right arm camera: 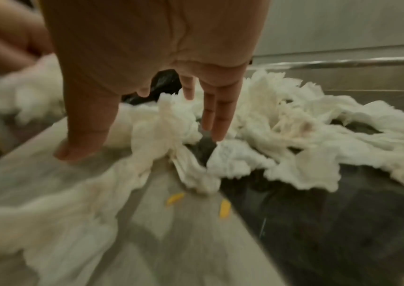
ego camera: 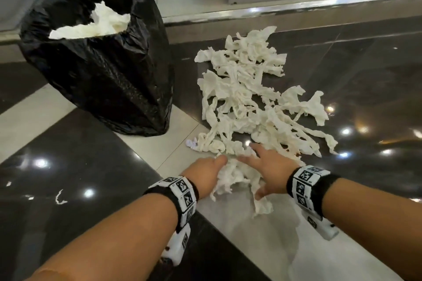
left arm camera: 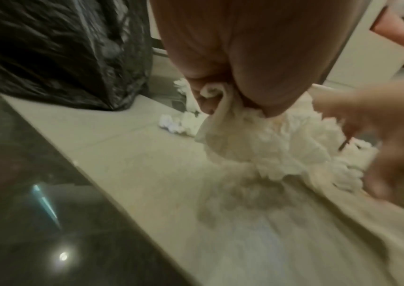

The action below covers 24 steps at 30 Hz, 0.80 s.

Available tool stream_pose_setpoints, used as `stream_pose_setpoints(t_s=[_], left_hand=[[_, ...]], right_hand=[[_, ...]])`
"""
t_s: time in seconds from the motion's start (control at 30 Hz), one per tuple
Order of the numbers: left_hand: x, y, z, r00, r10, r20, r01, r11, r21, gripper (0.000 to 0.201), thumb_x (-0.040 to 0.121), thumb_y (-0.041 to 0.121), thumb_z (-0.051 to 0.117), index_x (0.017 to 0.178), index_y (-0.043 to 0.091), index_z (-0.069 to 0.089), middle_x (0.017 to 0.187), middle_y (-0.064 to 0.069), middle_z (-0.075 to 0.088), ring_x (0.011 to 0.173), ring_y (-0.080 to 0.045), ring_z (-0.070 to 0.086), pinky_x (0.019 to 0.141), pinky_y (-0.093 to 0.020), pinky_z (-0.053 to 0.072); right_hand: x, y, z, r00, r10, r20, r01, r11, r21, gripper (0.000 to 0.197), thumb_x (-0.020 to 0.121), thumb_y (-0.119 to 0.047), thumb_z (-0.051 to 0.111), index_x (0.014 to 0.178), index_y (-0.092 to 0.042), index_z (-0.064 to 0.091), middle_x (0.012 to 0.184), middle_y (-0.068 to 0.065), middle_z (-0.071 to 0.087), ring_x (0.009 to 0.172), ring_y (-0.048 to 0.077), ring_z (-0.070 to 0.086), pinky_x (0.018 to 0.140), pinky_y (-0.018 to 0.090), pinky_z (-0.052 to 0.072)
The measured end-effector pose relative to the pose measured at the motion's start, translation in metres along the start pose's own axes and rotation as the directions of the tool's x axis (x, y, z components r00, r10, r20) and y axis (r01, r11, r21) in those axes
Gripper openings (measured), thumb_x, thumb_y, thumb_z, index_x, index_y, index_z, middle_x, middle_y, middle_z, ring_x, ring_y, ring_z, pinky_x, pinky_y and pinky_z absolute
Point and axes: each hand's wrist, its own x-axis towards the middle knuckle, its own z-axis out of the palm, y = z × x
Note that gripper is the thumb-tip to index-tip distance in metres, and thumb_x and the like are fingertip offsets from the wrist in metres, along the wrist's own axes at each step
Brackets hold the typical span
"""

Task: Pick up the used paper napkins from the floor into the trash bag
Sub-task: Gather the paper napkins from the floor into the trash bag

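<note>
A big pile of crumpled white napkins (ego camera: 246,98) lies on the glossy dark floor, right of the black trash bag (ego camera: 98,70). The bag stands open with napkins inside (ego camera: 98,25). My left hand (ego camera: 212,167) grips a clump of napkins (ego camera: 233,178) at the pile's near edge. In the left wrist view its fingers (left arm camera: 203,100) curl round a twisted napkin strip (left arm camera: 257,145). My right hand (ego camera: 258,166) is spread flat over the same clump, with straight fingers (right arm camera: 218,116) on the pile (right arm camera: 294,131) and the thumb down near the floor.
A pale tile strip (ego camera: 146,143) crosses the dark floor under my hands. A metal threshold (ego camera: 274,10) runs behind the pile. A small paper scrap (ego camera: 59,198) lies at the left. Two yellow bits (right arm camera: 175,198) lie on the pale tile.
</note>
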Motion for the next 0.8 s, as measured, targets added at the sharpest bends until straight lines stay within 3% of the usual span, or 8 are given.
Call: stream_pose_setpoints(t_s=[0.1,0.2,0.27,0.43,0.53,0.67,0.73,0.8], left_hand=[[-0.002,-0.014,-0.027,0.999,-0.054,0.004,0.054,0.998,0.037,0.026,0.088,0.010,0.045,0.111,0.011,0.057,0.108,-0.016,0.057,0.102,-0.033,0.056,0.086,-0.038,0.046],[-0.010,-0.022,-0.048,0.989,-0.134,-0.068,0.142,0.982,0.125,0.026,0.088,0.026,0.048,0.091,0.004,0.061,0.094,-0.013,0.048,0.095,-0.033,0.054,0.078,-0.033,0.041],[-0.013,-0.028,-0.054,0.981,-0.163,-0.108,0.179,0.970,0.166,0.031,0.089,0.031,0.048,0.086,0.003,0.062,0.095,-0.014,0.049,0.093,-0.032,0.055,0.078,-0.034,0.042],[-0.002,-0.049,-0.056,0.957,-0.268,-0.115,0.285,0.942,0.179,0.021,0.090,0.018,0.048,0.099,0.003,0.060,0.116,-0.015,0.049,0.102,-0.032,0.056,0.085,-0.035,0.045],[0.020,-0.051,-0.043,0.963,-0.250,-0.096,0.260,0.960,0.102,0.035,0.085,0.000,0.045,0.118,0.012,0.047,0.128,-0.016,0.045,0.102,-0.036,0.057,0.086,-0.041,0.049],[0.054,-0.036,-0.021,0.981,-0.192,0.029,0.190,0.981,0.050,0.080,0.086,-0.002,0.044,0.146,0.041,0.013,0.160,-0.004,-0.007,0.101,-0.031,0.060,0.070,-0.034,0.051],[0.068,-0.030,-0.009,0.976,-0.198,0.095,0.196,0.980,0.034,0.086,0.087,-0.003,0.042,0.146,0.046,0.002,0.159,-0.006,-0.013,0.103,-0.031,0.059,0.071,-0.035,0.054],[0.075,-0.029,0.001,0.964,-0.231,0.130,0.226,0.973,0.049,0.074,0.090,0.003,0.042,0.147,0.038,0.010,0.156,-0.016,0.005,0.117,-0.039,0.052,0.090,-0.044,0.052]], right_hand=[[0.009,-0.008,0.016,0.997,0.000,0.083,0.008,0.995,-0.099,0.094,0.064,-0.050,0.078,0.141,-0.038,0.025,0.156,0.009,0.004,0.123,0.038,0.040,0.100,0.045,0.044],[0.014,-0.017,0.014,0.996,-0.032,0.083,0.043,0.990,-0.131,0.042,0.086,-0.021,0.060,0.126,-0.020,0.047,0.133,0.012,0.041,0.108,0.034,0.052,0.088,0.041,0.047],[0.016,-0.017,0.008,0.998,-0.051,0.042,0.056,0.990,-0.129,0.025,0.088,-0.006,0.046,0.111,-0.012,0.054,0.116,0.013,0.054,0.098,0.032,0.058,0.081,0.038,0.047],[0.012,-0.006,-0.012,0.991,0.031,-0.131,-0.004,0.980,0.200,0.024,0.091,-0.004,0.039,0.111,-0.009,0.054,0.108,0.012,0.062,0.099,0.031,0.061,0.085,0.037,0.048],[-0.002,-0.002,-0.019,0.965,0.140,-0.223,-0.042,0.917,0.396,0.019,0.095,-0.024,0.044,0.095,-0.010,0.056,0.093,0.006,0.061,0.086,0.027,0.061,0.073,0.035,0.046],[-0.037,-0.005,-0.030,0.949,0.246,-0.199,-0.132,0.879,0.457,0.050,0.080,-0.058,0.059,0.083,-0.008,0.056,0.084,0.005,0.058,0.076,0.020,0.058,0.072,0.035,0.048],[-0.046,-0.005,-0.031,0.940,0.288,-0.185,-0.182,0.877,0.445,0.046,0.078,-0.051,0.065,0.076,-0.005,0.058,0.081,0.006,0.059,0.071,0.019,0.055,0.067,0.032,0.045],[-0.044,-0.003,-0.030,0.940,0.307,-0.148,-0.232,0.894,0.383,0.026,0.082,-0.033,0.063,0.070,-0.010,0.057,0.081,0.002,0.053,0.075,0.017,0.052,0.065,0.026,0.039]])
